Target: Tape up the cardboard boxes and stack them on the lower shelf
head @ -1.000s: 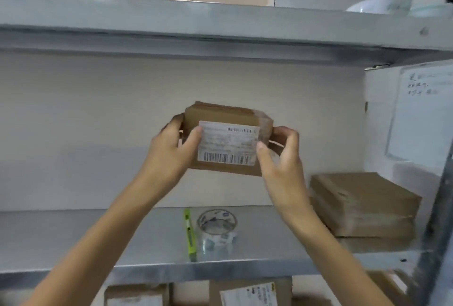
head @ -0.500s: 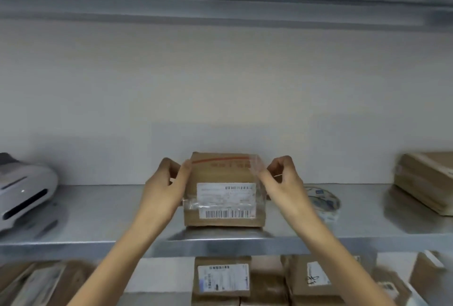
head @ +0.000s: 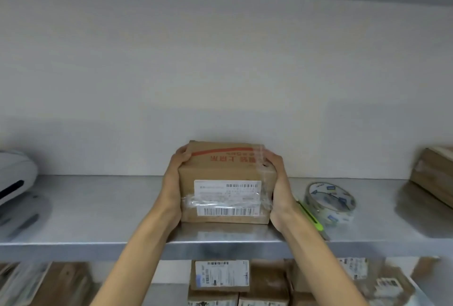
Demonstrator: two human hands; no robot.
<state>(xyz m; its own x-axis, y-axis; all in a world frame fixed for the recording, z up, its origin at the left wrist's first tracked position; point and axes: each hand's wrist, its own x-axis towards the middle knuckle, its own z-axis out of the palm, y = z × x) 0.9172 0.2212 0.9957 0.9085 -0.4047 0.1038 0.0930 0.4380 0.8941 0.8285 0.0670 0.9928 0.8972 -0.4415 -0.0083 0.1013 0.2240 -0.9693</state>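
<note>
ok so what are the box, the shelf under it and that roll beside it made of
The box looks like matte brown cardboard, with glossy, wrinkled clear tape over its label. The shelf seems brushed grey metal: it dimly mirrors the box. The roll is likely clear plastic tape, shiny and see-through.

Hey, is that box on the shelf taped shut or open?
Shut: clear tape runs across the top of the box and down its front, and its top lies flat.

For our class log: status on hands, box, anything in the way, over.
Both grip the box: left hand, right hand. It sits taped on the metal shelf. Right of it: tape roll, green cutter, not blocking.
</note>
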